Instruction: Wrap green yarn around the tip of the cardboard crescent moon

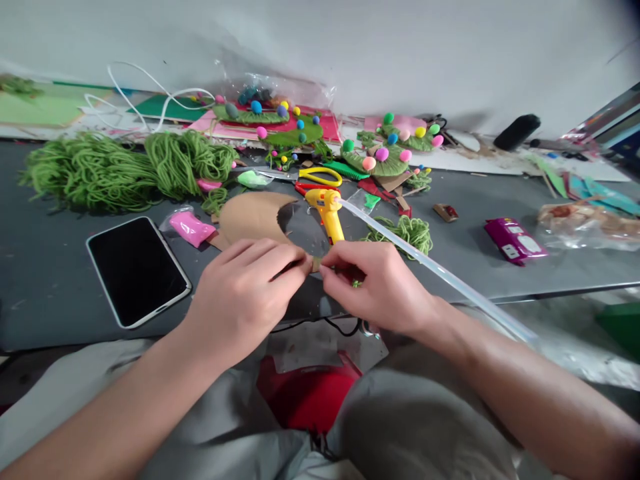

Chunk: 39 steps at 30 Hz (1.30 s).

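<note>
My left hand point(250, 293) is closed on a curved brown cardboard cutout point(255, 217), whose wide part extends beyond my knuckles. The cutout's narrow tip pokes out between my two hands. At that tip the thumb and forefinger of my right hand point(380, 283) are pinched together. Some green yarn point(357, 284) shows below and inside the curl of my right fingers; exactly how they grip it is hidden. Just beyond the hands lies a yellow glue gun point(327, 213), with a long clear glue stick point(440, 270) reaching from its back over my right forearm.
Green yarn bundles point(100, 170) lie at left, behind a phone point(137, 270) and a pink packet point(190, 227). Yellow-handled scissors point(320, 177) and pom-pom-tipped green pieces point(387, 160) sit toward the wall. A loose yarn coil point(405, 233) and purple packet point(515, 240) are at right.
</note>
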Motion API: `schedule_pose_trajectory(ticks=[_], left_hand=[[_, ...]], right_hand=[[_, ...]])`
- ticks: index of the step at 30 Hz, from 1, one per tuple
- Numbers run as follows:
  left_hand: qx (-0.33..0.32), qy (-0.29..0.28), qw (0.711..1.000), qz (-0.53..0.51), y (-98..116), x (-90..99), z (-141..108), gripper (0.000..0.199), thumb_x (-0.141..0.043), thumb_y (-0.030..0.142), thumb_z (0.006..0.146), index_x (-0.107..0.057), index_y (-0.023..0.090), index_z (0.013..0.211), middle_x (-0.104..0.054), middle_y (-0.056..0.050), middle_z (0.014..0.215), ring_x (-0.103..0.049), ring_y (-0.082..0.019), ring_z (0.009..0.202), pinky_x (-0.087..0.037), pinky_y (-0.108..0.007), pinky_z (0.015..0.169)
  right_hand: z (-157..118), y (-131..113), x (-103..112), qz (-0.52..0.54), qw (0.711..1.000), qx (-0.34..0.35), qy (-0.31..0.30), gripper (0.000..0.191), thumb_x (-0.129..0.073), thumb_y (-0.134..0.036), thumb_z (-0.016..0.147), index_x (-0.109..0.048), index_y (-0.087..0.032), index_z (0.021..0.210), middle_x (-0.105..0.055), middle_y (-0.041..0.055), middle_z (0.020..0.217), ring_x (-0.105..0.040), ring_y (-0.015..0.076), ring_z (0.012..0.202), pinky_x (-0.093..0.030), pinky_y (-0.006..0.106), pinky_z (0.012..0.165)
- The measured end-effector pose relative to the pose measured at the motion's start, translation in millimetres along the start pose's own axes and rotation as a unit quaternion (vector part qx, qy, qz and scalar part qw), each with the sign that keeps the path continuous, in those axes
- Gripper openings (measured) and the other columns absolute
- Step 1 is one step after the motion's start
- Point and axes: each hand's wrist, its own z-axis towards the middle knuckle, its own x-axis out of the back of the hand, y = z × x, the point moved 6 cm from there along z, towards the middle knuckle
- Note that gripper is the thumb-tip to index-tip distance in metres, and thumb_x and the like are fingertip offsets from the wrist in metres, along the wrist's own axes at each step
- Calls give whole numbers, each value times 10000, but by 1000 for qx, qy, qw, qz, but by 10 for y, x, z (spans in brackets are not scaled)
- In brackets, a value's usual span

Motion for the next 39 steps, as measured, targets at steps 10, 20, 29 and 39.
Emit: schedule_pose_trajectory(ticks=[10,20,29,39], left_hand=[[7,113,992,47,13,83,26,204,-728,92,867,-717,168,1056,-765,-41,925,-616,-207,725,-411,-396,654],[27,105,993,52,-4,86,32,230,-728,83,853,-705,211,1043,-777,-18,967,-629,-211,760,-411,-401,719],[159,-34,943,-290,167,73,-40,282,-654,292,925,-582,199,668,-571,5,644,-512,-136,578,-361,-310,572],[515,195,494,-673,-266,-490,-160,336,-841,421,813,-728,152,980,-714,-65,915,-646,-149,710,-522,-247,568]], right_hand=[[-58,113,-105,248,959,-133,-29,364,-587,-457,997,-659,-166,790,-477,-44,591,-352,68,536,-258,238,476],[-27,165,-415,555,797,-233,-42,305,-739,-440,907,-597,-178,843,-338,-111,526,-211,46,482,-138,217,452],[69,267,-324,566,796,-212,22,308,-734,-399,917,-541,-191,798,-347,-114,511,-218,43,457,-151,229,459],[112,207,-316,564,803,-190,-1,323,-736,-442,909,-552,-195,813,-368,-113,511,-236,44,459,-163,228,465]])
